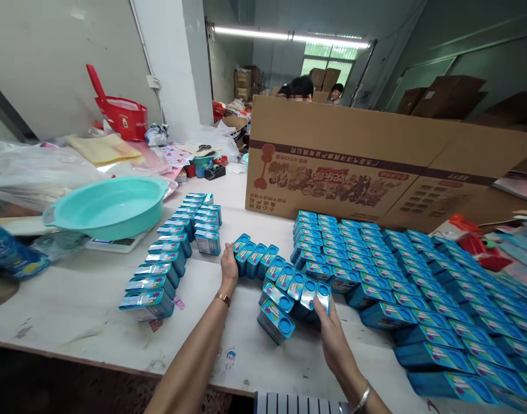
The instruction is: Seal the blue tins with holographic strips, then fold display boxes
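A crooked row of small blue containers (284, 277), with printed lids and round caps, spans the table between my hands. My left hand (229, 267) presses against the left end of this row, its fingers partly hidden behind the end container. At the right end, my right hand (330, 328) grips the last container (322, 294), thumb on its near side. Two more containers, the nearer one (277, 319) tilted, sit in front of the row. To the left of my left hand stand two shorter lines of similar containers (149, 299).
Many blue containers (435, 345) fill the table's right side in packed rows. A large cardboard box (332, 132) stands behind them. At left, a turquoise basin (112, 201) rests on a white scale (116, 244). Two people are partly visible beyond the box.
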Demonstrator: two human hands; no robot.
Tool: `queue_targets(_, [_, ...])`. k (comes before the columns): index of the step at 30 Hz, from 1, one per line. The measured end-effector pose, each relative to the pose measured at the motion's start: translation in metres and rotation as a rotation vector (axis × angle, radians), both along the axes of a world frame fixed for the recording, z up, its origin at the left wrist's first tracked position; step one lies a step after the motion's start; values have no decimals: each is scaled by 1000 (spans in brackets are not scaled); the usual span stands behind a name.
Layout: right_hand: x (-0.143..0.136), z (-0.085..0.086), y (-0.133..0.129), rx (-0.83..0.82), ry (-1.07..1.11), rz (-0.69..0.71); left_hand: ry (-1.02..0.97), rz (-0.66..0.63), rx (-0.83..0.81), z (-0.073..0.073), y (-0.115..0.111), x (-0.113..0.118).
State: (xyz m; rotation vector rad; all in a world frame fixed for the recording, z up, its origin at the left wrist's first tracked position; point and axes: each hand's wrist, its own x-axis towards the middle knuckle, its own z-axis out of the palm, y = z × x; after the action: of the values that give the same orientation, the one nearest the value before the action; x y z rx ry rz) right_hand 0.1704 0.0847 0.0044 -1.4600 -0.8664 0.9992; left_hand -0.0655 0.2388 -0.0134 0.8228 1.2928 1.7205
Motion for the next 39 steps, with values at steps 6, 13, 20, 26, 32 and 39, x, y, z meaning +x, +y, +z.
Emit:
queue_targets(6, [4,20,7,-47,57,94,23,230,-81,-5,-76,-14])
queue_targets(13, [-16,9,19,-146,37,119,-19,252,-91,-8,-112,-15])
queue_targets(20, [-45,2,45,-30,99,-19,-211,147,-119,7,-71,-40])
queue_targets(26, [-50,4,31,6,141,2,-381,-355,-148,17,-30,-55])
queue_targets(32, [-73,3,14,110,189,-64,-433,-731,-113,21,-5,-61])
queue_targets(39, [-64,-7,64,169,230,3,-436,-487,-39,3,-30,-60])
